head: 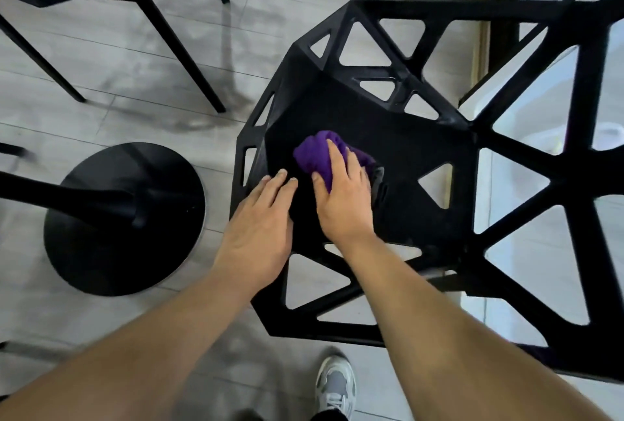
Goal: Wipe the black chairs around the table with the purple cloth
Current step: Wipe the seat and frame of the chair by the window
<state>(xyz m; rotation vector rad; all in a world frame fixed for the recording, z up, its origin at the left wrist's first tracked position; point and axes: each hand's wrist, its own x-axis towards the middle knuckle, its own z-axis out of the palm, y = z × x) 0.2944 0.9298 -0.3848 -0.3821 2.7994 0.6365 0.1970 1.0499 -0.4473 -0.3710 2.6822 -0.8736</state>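
The purple cloth [315,154] lies bunched mid-seat on the black chair [405,164], its length running roughly left to right. The right hand [341,198] reaches forward, palm down, its grip curled over the cloth. The left hand [260,235] rests flat beside it on the seat's left edge, fingers straight, grip holding nothing.

Café-like dining area, black geometric chairs [388,137], round pedestal table base [125,218], grey plank floor [152,59]

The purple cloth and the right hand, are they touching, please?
Touching. The head view shows the right hand gripping the purple cloth against the black chair seat.
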